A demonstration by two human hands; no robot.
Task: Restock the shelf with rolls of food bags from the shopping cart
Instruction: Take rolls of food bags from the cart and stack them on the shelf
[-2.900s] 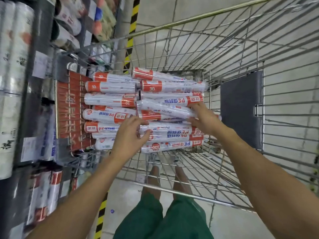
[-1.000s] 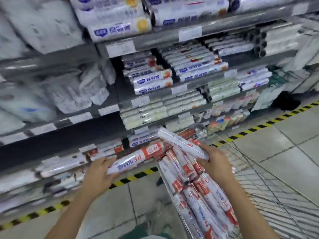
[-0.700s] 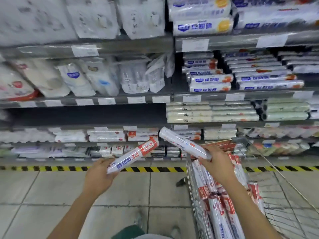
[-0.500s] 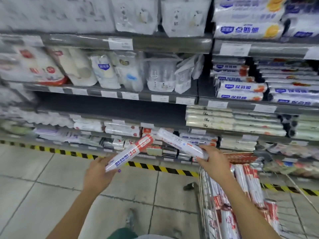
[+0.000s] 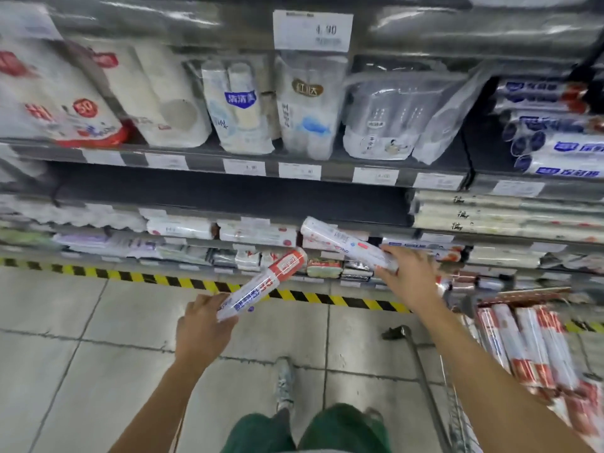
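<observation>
My left hand (image 5: 201, 328) grips the near end of a white food-bag roll with a red band (image 5: 264, 284), which points up and to the right. My right hand (image 5: 410, 277) holds a second white roll (image 5: 343, 243), angled up to the left, in front of the lower shelves. Both rolls hang in the air over the floor, short of the shelf unit (image 5: 294, 204). The shopping cart (image 5: 421, 364) stands at the lower right with several red-and-white rolls (image 5: 526, 348) lying in it.
The shelves hold packs of paper rolls (image 5: 242, 106) above and flat packs and boxed rolls below. One dark shelf level (image 5: 228, 194) in the middle shows no goods. A yellow-black stripe (image 5: 163, 279) runs along the shelf foot. My legs and a shoe (image 5: 284, 384) are below.
Both hands took a roll each from the cart and lifted it out. The view swung from the cart to the shelves and has come closer to them.
</observation>
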